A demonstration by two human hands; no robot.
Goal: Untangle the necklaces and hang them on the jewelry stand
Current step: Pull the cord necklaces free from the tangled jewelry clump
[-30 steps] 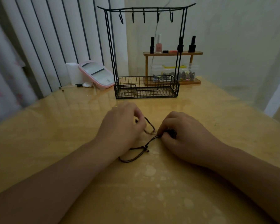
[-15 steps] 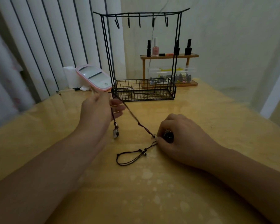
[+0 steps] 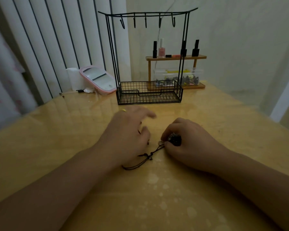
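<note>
The right hand [image 3: 188, 144] rests on the table [image 3: 57, 139], its fingers curled in a tight grip round a dark bunched clump [image 3: 174, 139] of necklace. From that grip a dark cord [image 3: 145, 158] runs out toward the left hand [image 3: 128, 135] and down toward the person, passes a small knot with beads, and ends in a narrow loop lying flat on the table beside the left wrist. The left hand hovers just beside the right, fingers blurred and spread forward; a bit of cord shows at its thumb, but whether that grip has hold of it I cannot tell. Beyond both hands stands the black wire stand [image 3: 148, 64], its hooks bare. Past it sits a wooden rack [image 3: 176, 58] with polish bottles, and left of the stand a pink case [image 3: 98, 80].
</note>
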